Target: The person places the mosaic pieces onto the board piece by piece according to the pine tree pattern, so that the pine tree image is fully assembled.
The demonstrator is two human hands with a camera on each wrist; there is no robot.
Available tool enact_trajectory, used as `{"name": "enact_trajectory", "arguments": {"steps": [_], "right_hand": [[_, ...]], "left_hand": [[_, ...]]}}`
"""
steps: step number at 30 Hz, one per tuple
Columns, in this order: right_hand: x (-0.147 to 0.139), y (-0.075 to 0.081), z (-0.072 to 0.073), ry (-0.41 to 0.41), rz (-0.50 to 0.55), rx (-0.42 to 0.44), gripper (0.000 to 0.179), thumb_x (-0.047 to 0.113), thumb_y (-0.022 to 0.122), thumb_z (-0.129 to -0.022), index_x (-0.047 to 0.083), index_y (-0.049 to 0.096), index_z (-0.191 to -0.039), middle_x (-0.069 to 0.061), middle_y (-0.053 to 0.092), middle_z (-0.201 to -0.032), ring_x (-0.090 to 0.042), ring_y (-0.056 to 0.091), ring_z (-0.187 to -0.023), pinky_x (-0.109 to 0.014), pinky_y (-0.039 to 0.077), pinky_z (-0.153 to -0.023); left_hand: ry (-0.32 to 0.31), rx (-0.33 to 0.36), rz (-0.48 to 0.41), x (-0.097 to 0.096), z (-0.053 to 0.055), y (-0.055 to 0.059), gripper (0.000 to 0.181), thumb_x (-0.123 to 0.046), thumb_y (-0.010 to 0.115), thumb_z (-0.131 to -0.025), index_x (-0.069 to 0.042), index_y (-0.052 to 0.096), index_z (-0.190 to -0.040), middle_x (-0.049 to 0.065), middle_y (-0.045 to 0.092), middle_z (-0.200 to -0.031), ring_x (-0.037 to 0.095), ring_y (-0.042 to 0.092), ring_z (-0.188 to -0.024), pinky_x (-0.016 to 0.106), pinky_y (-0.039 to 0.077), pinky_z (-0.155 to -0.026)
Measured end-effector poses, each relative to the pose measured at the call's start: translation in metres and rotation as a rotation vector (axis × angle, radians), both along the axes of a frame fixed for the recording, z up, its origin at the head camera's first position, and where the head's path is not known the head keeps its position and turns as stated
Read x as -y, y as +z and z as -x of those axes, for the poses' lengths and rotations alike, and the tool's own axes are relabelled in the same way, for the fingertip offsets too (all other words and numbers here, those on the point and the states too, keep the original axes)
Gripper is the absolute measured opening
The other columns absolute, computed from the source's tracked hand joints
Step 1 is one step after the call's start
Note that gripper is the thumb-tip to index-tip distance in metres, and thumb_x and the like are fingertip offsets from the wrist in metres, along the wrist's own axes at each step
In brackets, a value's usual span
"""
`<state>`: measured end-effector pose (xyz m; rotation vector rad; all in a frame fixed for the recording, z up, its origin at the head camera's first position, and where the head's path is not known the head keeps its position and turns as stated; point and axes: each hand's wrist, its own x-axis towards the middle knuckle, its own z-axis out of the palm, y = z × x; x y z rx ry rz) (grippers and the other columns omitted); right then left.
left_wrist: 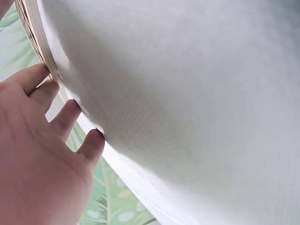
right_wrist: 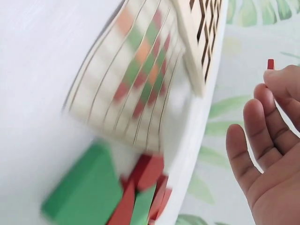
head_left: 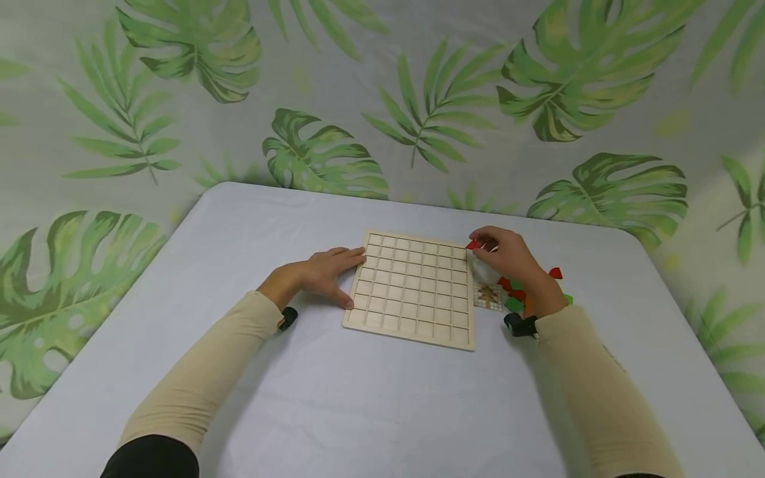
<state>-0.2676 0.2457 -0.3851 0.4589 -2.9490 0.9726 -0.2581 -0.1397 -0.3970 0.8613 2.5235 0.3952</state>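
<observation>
A square wooden grid board [head_left: 412, 290] lies on the table, its small square cells bare. My left hand [head_left: 327, 271] rests at the board's left side, fingers spread and relaxed, touching the edge; the left wrist view shows the fingertips [left_wrist: 70, 108] along that edge. Over the board's upper right corner, my right hand [head_left: 505, 252] pinches a small red piece [head_left: 474, 244] between thumb and finger. In the right wrist view only the end of that red piece [right_wrist: 270, 64] shows above the fingertips. Beside the board's right edge lies a small pattern card [head_left: 489, 297] with a coloured tree-like grid design.
Several loose red, green and orange pieces [head_left: 513, 304] lie right of the card, partly under my right wrist. One red piece [head_left: 556, 273] sits a little apart. A white cloth [head_left: 382, 405] covers the table; a leaf-patterned sheet [head_left: 430, 99] hangs behind it.
</observation>
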Motion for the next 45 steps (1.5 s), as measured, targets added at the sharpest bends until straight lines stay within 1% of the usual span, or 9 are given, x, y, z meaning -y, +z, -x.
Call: {"name": "enact_trajectory", "arguments": {"steps": [7, 10, 15, 23, 28, 33, 40, 45], "right_hand": [[0.021, -0.001, 0.012, 0.045, 0.021, 0.017, 0.035, 0.012, 0.061, -0.097, -0.002, 0.06, -0.129, -0.022, 0.066, -0.114, -0.034, 0.062, -0.102, -0.044, 0.05, -0.086], [0.032, -0.003, 0.016, 0.043, 0.019, 0.049, 0.036, 0.013, 0.061, -0.097, -0.002, 0.06, -0.13, -0.022, 0.066, -0.115, -0.034, 0.062, -0.103, -0.044, 0.051, -0.087], [0.051, -0.008, 0.02, 0.041, 0.03, 0.094, 0.035, 0.014, 0.06, -0.098, 0.0, 0.06, -0.13, -0.021, 0.065, -0.118, -0.035, 0.063, -0.108, -0.048, 0.052, -0.092], [0.071, -0.012, 0.025, 0.06, 0.041, 0.091, 0.034, 0.016, 0.061, -0.097, 0.001, 0.063, -0.128, -0.019, 0.063, -0.123, -0.035, 0.062, -0.108, -0.047, 0.052, -0.09], [0.08, -0.019, 0.032, 0.049, -0.004, 0.103, 0.032, 0.015, 0.059, -0.098, 0.002, 0.064, -0.126, -0.018, 0.06, -0.125, -0.034, 0.06, -0.11, -0.046, 0.052, -0.092], [0.09, -0.023, 0.037, 0.055, -0.056, 0.107, 0.03, 0.016, 0.058, -0.098, 0.004, 0.065, -0.124, -0.017, 0.06, -0.122, -0.033, 0.059, -0.109, -0.045, 0.051, -0.091], [0.095, -0.022, 0.04, 0.055, -0.114, 0.1, 0.029, 0.019, 0.061, -0.096, 0.009, 0.068, -0.122, -0.016, 0.062, -0.116, -0.03, 0.057, -0.105, -0.045, 0.049, -0.091], [0.09, -0.019, 0.038, 0.041, -0.115, 0.138, 0.032, 0.018, 0.062, -0.096, 0.01, 0.065, -0.127, -0.018, 0.059, -0.121, -0.032, 0.055, -0.11, -0.048, 0.048, -0.095]], "left_hand": [[0.004, -0.007, 0.008, -0.001, 0.001, 0.002, 0.101, -0.046, 0.077, -0.081, -0.013, 0.022, -0.159, 0.004, 0.01, -0.17, 0.037, 0.011, -0.155, 0.063, 0.02, -0.12], [0.006, 0.001, 0.0, 0.0, 0.001, 0.001, 0.101, -0.046, 0.077, -0.08, -0.013, 0.022, -0.159, 0.004, 0.01, -0.17, 0.037, 0.012, -0.155, 0.063, 0.02, -0.12], [0.007, 0.003, -0.004, 0.001, 0.0, 0.0, 0.101, -0.045, 0.077, -0.081, -0.014, 0.023, -0.159, 0.004, 0.01, -0.17, 0.038, 0.012, -0.155, 0.062, 0.02, -0.12], [0.007, -0.002, 0.006, -0.001, 0.001, -0.001, 0.102, -0.046, 0.078, -0.081, -0.014, 0.022, -0.159, 0.004, 0.009, -0.17, 0.037, 0.011, -0.155, 0.062, 0.019, -0.12], [0.004, -0.006, -0.001, 0.0, 0.001, -0.002, 0.102, -0.047, 0.078, -0.08, -0.013, 0.022, -0.159, 0.004, 0.01, -0.17, 0.037, 0.012, -0.155, 0.063, 0.019, -0.12], [0.016, -0.013, 0.002, 0.003, -0.001, -0.002, 0.103, -0.048, 0.078, -0.079, -0.013, 0.024, -0.159, 0.005, 0.012, -0.169, 0.038, 0.014, -0.155, 0.064, 0.02, -0.119], [0.018, -0.007, -0.007, 0.003, -0.002, -0.002, 0.101, -0.046, 0.078, -0.08, -0.013, 0.024, -0.159, 0.005, 0.012, -0.169, 0.038, 0.012, -0.155, 0.064, 0.019, -0.119], [0.009, -0.002, -0.008, -0.002, 0.0, -0.002, 0.101, -0.047, 0.078, -0.081, -0.013, 0.023, -0.159, 0.005, 0.011, -0.17, 0.038, 0.011, -0.155, 0.064, 0.018, -0.12]]}}
